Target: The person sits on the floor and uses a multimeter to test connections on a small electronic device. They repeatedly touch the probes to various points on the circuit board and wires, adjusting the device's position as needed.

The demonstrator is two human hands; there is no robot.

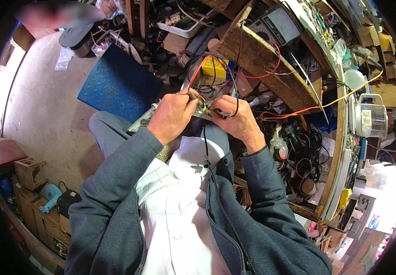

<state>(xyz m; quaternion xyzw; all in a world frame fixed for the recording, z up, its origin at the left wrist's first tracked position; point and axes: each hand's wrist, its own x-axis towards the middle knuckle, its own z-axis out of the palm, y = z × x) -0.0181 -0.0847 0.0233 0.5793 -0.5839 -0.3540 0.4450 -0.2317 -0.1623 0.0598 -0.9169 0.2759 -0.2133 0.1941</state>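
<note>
Over my lap lies an opened pale housing point(139, 120) with circuit parts and thin wires inside it. My left hand point(174, 114) is closed in a pinch on a slim dark test probe point(191, 95), where a red lead point(198, 73) comes down to the fingers. Closed round a dark test probe point(221, 113) is my right hand point(240, 120), and a black lead point(238, 94) loops up from it. Both probes point toward the wires between my hands; their tips are too small to make out. Beyond the hands sits a yellow box point(215, 68).
A meter point(275, 28) with a dial stands on a wooden shelf point(271, 68) at the upper right. Tangled black cables point(303, 153) fill the space below it. A blue textured plate point(115, 80) lies left of my knee. An orange cord point(299, 112) crosses the right side.
</note>
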